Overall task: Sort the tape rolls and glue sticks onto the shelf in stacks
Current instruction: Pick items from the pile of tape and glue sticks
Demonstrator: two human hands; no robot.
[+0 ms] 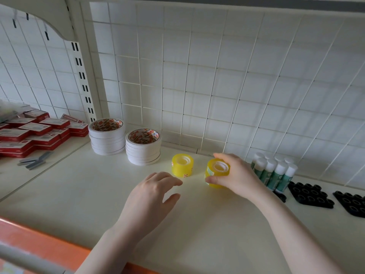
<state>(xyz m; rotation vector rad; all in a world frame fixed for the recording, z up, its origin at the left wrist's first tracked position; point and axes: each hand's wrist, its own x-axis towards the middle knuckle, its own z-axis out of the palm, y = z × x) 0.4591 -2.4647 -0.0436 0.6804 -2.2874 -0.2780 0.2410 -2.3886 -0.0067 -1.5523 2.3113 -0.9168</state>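
Observation:
My right hand [235,177] grips a stack of yellow tape rolls [216,172], thumb in front and fingers behind; the stack tilts slightly on the cream shelf [98,194]. A second yellow tape stack [182,165] stands upright just left of it. My left hand [154,194] hovers open in front of that second stack, holding nothing. Two stacks of white tape rolls [107,136] [143,146] stand further left by the back grid. Several green-and-white glue sticks [274,172] stand upright right of my right hand.
Black plastic holder trays [311,195] [353,203] lie at the far right. Red staple boxes [35,133] are piled on the neighbouring shelf at left, with loose staple strips [36,160] in front. A white wire grid [217,86] backs the shelf. An orange edge [39,240] runs along the front.

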